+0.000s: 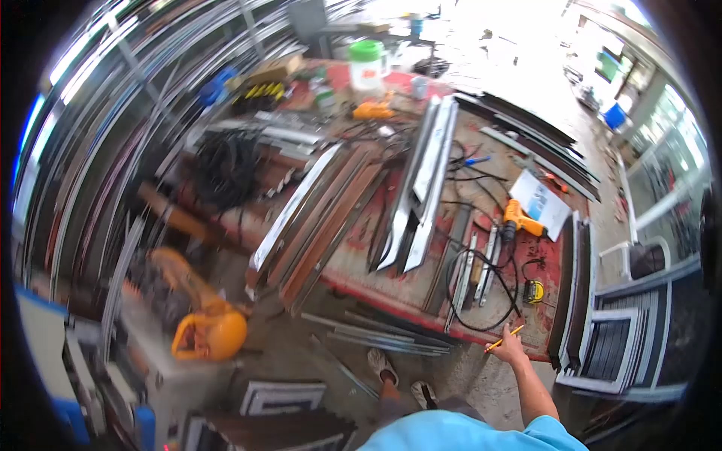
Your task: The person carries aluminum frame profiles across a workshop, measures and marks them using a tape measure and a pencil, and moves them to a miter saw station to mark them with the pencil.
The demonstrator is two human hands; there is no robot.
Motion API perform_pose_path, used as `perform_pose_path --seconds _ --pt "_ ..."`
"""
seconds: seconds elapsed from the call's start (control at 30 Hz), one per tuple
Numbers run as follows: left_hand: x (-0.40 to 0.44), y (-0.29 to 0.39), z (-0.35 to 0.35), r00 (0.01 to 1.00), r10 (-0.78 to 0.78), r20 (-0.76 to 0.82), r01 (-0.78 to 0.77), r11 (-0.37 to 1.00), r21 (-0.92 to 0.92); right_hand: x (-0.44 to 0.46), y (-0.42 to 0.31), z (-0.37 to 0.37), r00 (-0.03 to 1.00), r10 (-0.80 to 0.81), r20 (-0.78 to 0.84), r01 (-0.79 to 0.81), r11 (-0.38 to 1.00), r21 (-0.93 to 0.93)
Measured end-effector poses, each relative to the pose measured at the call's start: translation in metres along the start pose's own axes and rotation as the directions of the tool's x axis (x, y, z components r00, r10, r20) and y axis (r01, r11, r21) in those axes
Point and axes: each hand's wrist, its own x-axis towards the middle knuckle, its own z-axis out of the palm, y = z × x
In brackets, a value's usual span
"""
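Observation:
My right hand (511, 348) is closed around a yellow pencil (494, 346), just off the front edge of the red worktable (361, 297). Nearest to it on the tabletop are a loop of black cable (481, 329) and a yellow tape measure (533, 291). Farther back, an orange drill (522, 220) lies beside a white paper sheet (543, 197). Thin metal strips (466, 274) rest inside and next to the cable loop. My left hand is out of sight.
Long white profiles (429, 180) and brown profiles (331, 218) lie across the table. An orange-guarded saw (214, 334) stands at left, near racks of bars (83, 158). Metal strips (376, 338) lie low by my feet. Stacked frames (613, 349) stand at right.

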Motion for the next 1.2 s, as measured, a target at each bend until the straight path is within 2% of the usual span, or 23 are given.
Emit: perform_pose_path --seconds 0.07,0.13,0.17,0.23,0.27,0.33,0.4,0.43,0.5,0.53,0.57,0.6,0.67,0.73,0.8,0.87,0.93,0.97,1.0,1.03,1.1,1.13,1.2 --pt "-0.028 -0.009 0.044 0.985 -0.172 -0.009 0.163 0.952 -0.259 -0.004 0.01 0.004 0.998 -0.056 0.005 0.056 0.998 0.032" --pt "-0.052 -0.006 0.095 0.952 -0.306 0.017 0.254 0.758 -0.6 0.009 0.018 0.008 0.981 -0.187 -0.057 0.185 0.982 -0.045" --pt "-0.064 -0.001 0.123 0.935 -0.353 0.046 0.262 0.596 -0.759 0.006 0.027 0.01 0.978 -0.205 -0.044 0.206 0.979 -0.001" --pt "-0.077 0.017 0.176 0.928 -0.343 0.146 0.198 0.12 -0.973 0.015 0.039 0.021 0.945 -0.314 -0.094 0.316 0.949 -0.002" --pt "-0.084 0.027 0.201 0.941 -0.285 0.183 0.143 -0.158 -0.977 0.029 0.049 0.03 0.906 -0.396 -0.152 0.393 0.918 -0.048" --pt "-0.095 0.039 0.233 0.992 -0.05 0.12 0.053 -0.684 -0.728 0.023 0.036 0.02 0.945 -0.318 -0.071 0.302 0.936 -0.181" --pt "-0.122 0.034 0.243 0.987 0.066 -0.147 0.001 -0.916 -0.402 0.007 0.022 0.012 0.935 -0.35 -0.061 0.313 0.894 -0.322" --pt "-0.208 0.084 0.186 0.93 -0.087 -0.357 -0.271 -0.818 -0.507 -0.002 0.02 0.01 0.933 -0.353 -0.067 0.301 0.871 -0.388" --pt "-0.197 -0.003 0.242 0.768 -0.195 -0.61 -0.298 -0.952 -0.072 0.003 0.026 0.021 0.913 -0.402 -0.063 0.325 0.814 -0.481" --pt "-0.202 -0.006 0.272 0.839 -0.325 -0.437 -0.478 -0.825 -0.303 0.011 0.03 0.027 0.903 -0.426 -0.058 0.341 0.793 -0.504" --pt "-0.204 -0.002 0.301 0.835 -0.481 -0.268 -0.543 -0.642 -0.541 0.024 0.038 0.027 0.89 -0.452 -0.059 0.356 0.77 -0.529" --pt "-0.201 -0.003 0.325 0.75 -0.649 -0.129 -0.5 -0.428 -0.753 0.033 0.04 0.028 0.9 -0.434 -0.03 0.366 0.793 -0.488" --pt "-0.166 0.0 0.412 0.741 -0.647 0.178 0.034 -0.228 -0.973 0.023 0.034 0.019 0.901 -0.434 0.013 0.377 0.766 -0.521" --pt "-0.176 0.08 0.416 0.754 -0.527 0.393 0.273 -0.293 -0.916 0.02 0.036 0.018 0.905 -0.425 0.004 0.363 0.766 -0.531" --pt "-0.176 0.114 0.391 0.925 -0.274 0.265 0.209 -0.215 -0.954 0.027 0.034 0.018 0.887 -0.457 0.074 0.423 0.737 -0.527" --pt "-0.2 0.096 0.349 0.998 -0.057 -0.002 -0.018 -0.285 -0.958 0.051 0.048 0.021 0.85 -0.518 0.101 0.494 0.713 -0.498" --pt "-0.24 0.044 0.321 0.937 -0.06 -0.343 -0.328 -0.484 -0.811 0.055 0.049 0.016 0.787 -0.611 0.08 0.553 0.643 -0.529" --pt "-0.25 0.013 0.322 0.801 0.014 -0.599 -0.468 -0.61 -0.64 0.059 0.049 0.019 0.751 -0.656 0.07 0.581 0.608 -0.54" --pt "-0.276 0.003 0.312 0.733 -0.328 -0.596 -0.637 -0.639 -0.432 0.138 0.064 0.034 0.669 -0.719 0.187 0.689 0.507 -0.517" --pt "-0.3 -0.001 0.313 0.599 -0.635 -0.488 -0.788 -0.575 -0.22 0.124 0.054 0.026 0.708 -0.68 0.19 0.674 0.57 -0.469" --pt "-0.315 -0.017 0.348 0.538 -0.733 -0.416 -0.822 -0.348 -0.452 0.088 0.049 0.01 0.781 -0.585 0.219 0.622 0.691 -0.369" --pt "-0.32 -0.022 0.367 0.501 -0.777 -0.382 -0.792 -0.233 -0.564 0.139 0.061 0.034 0.814 -0.576 0.072 0.573 0.778 -0.257" --pt "-0.312 -0.006 0.434 0.555 -0.759 -0.341 -0.544 -0.021 -0.839 0.144 0.076 0.051 0.767 -0.611 0.195 0.616 0.787 0.043"
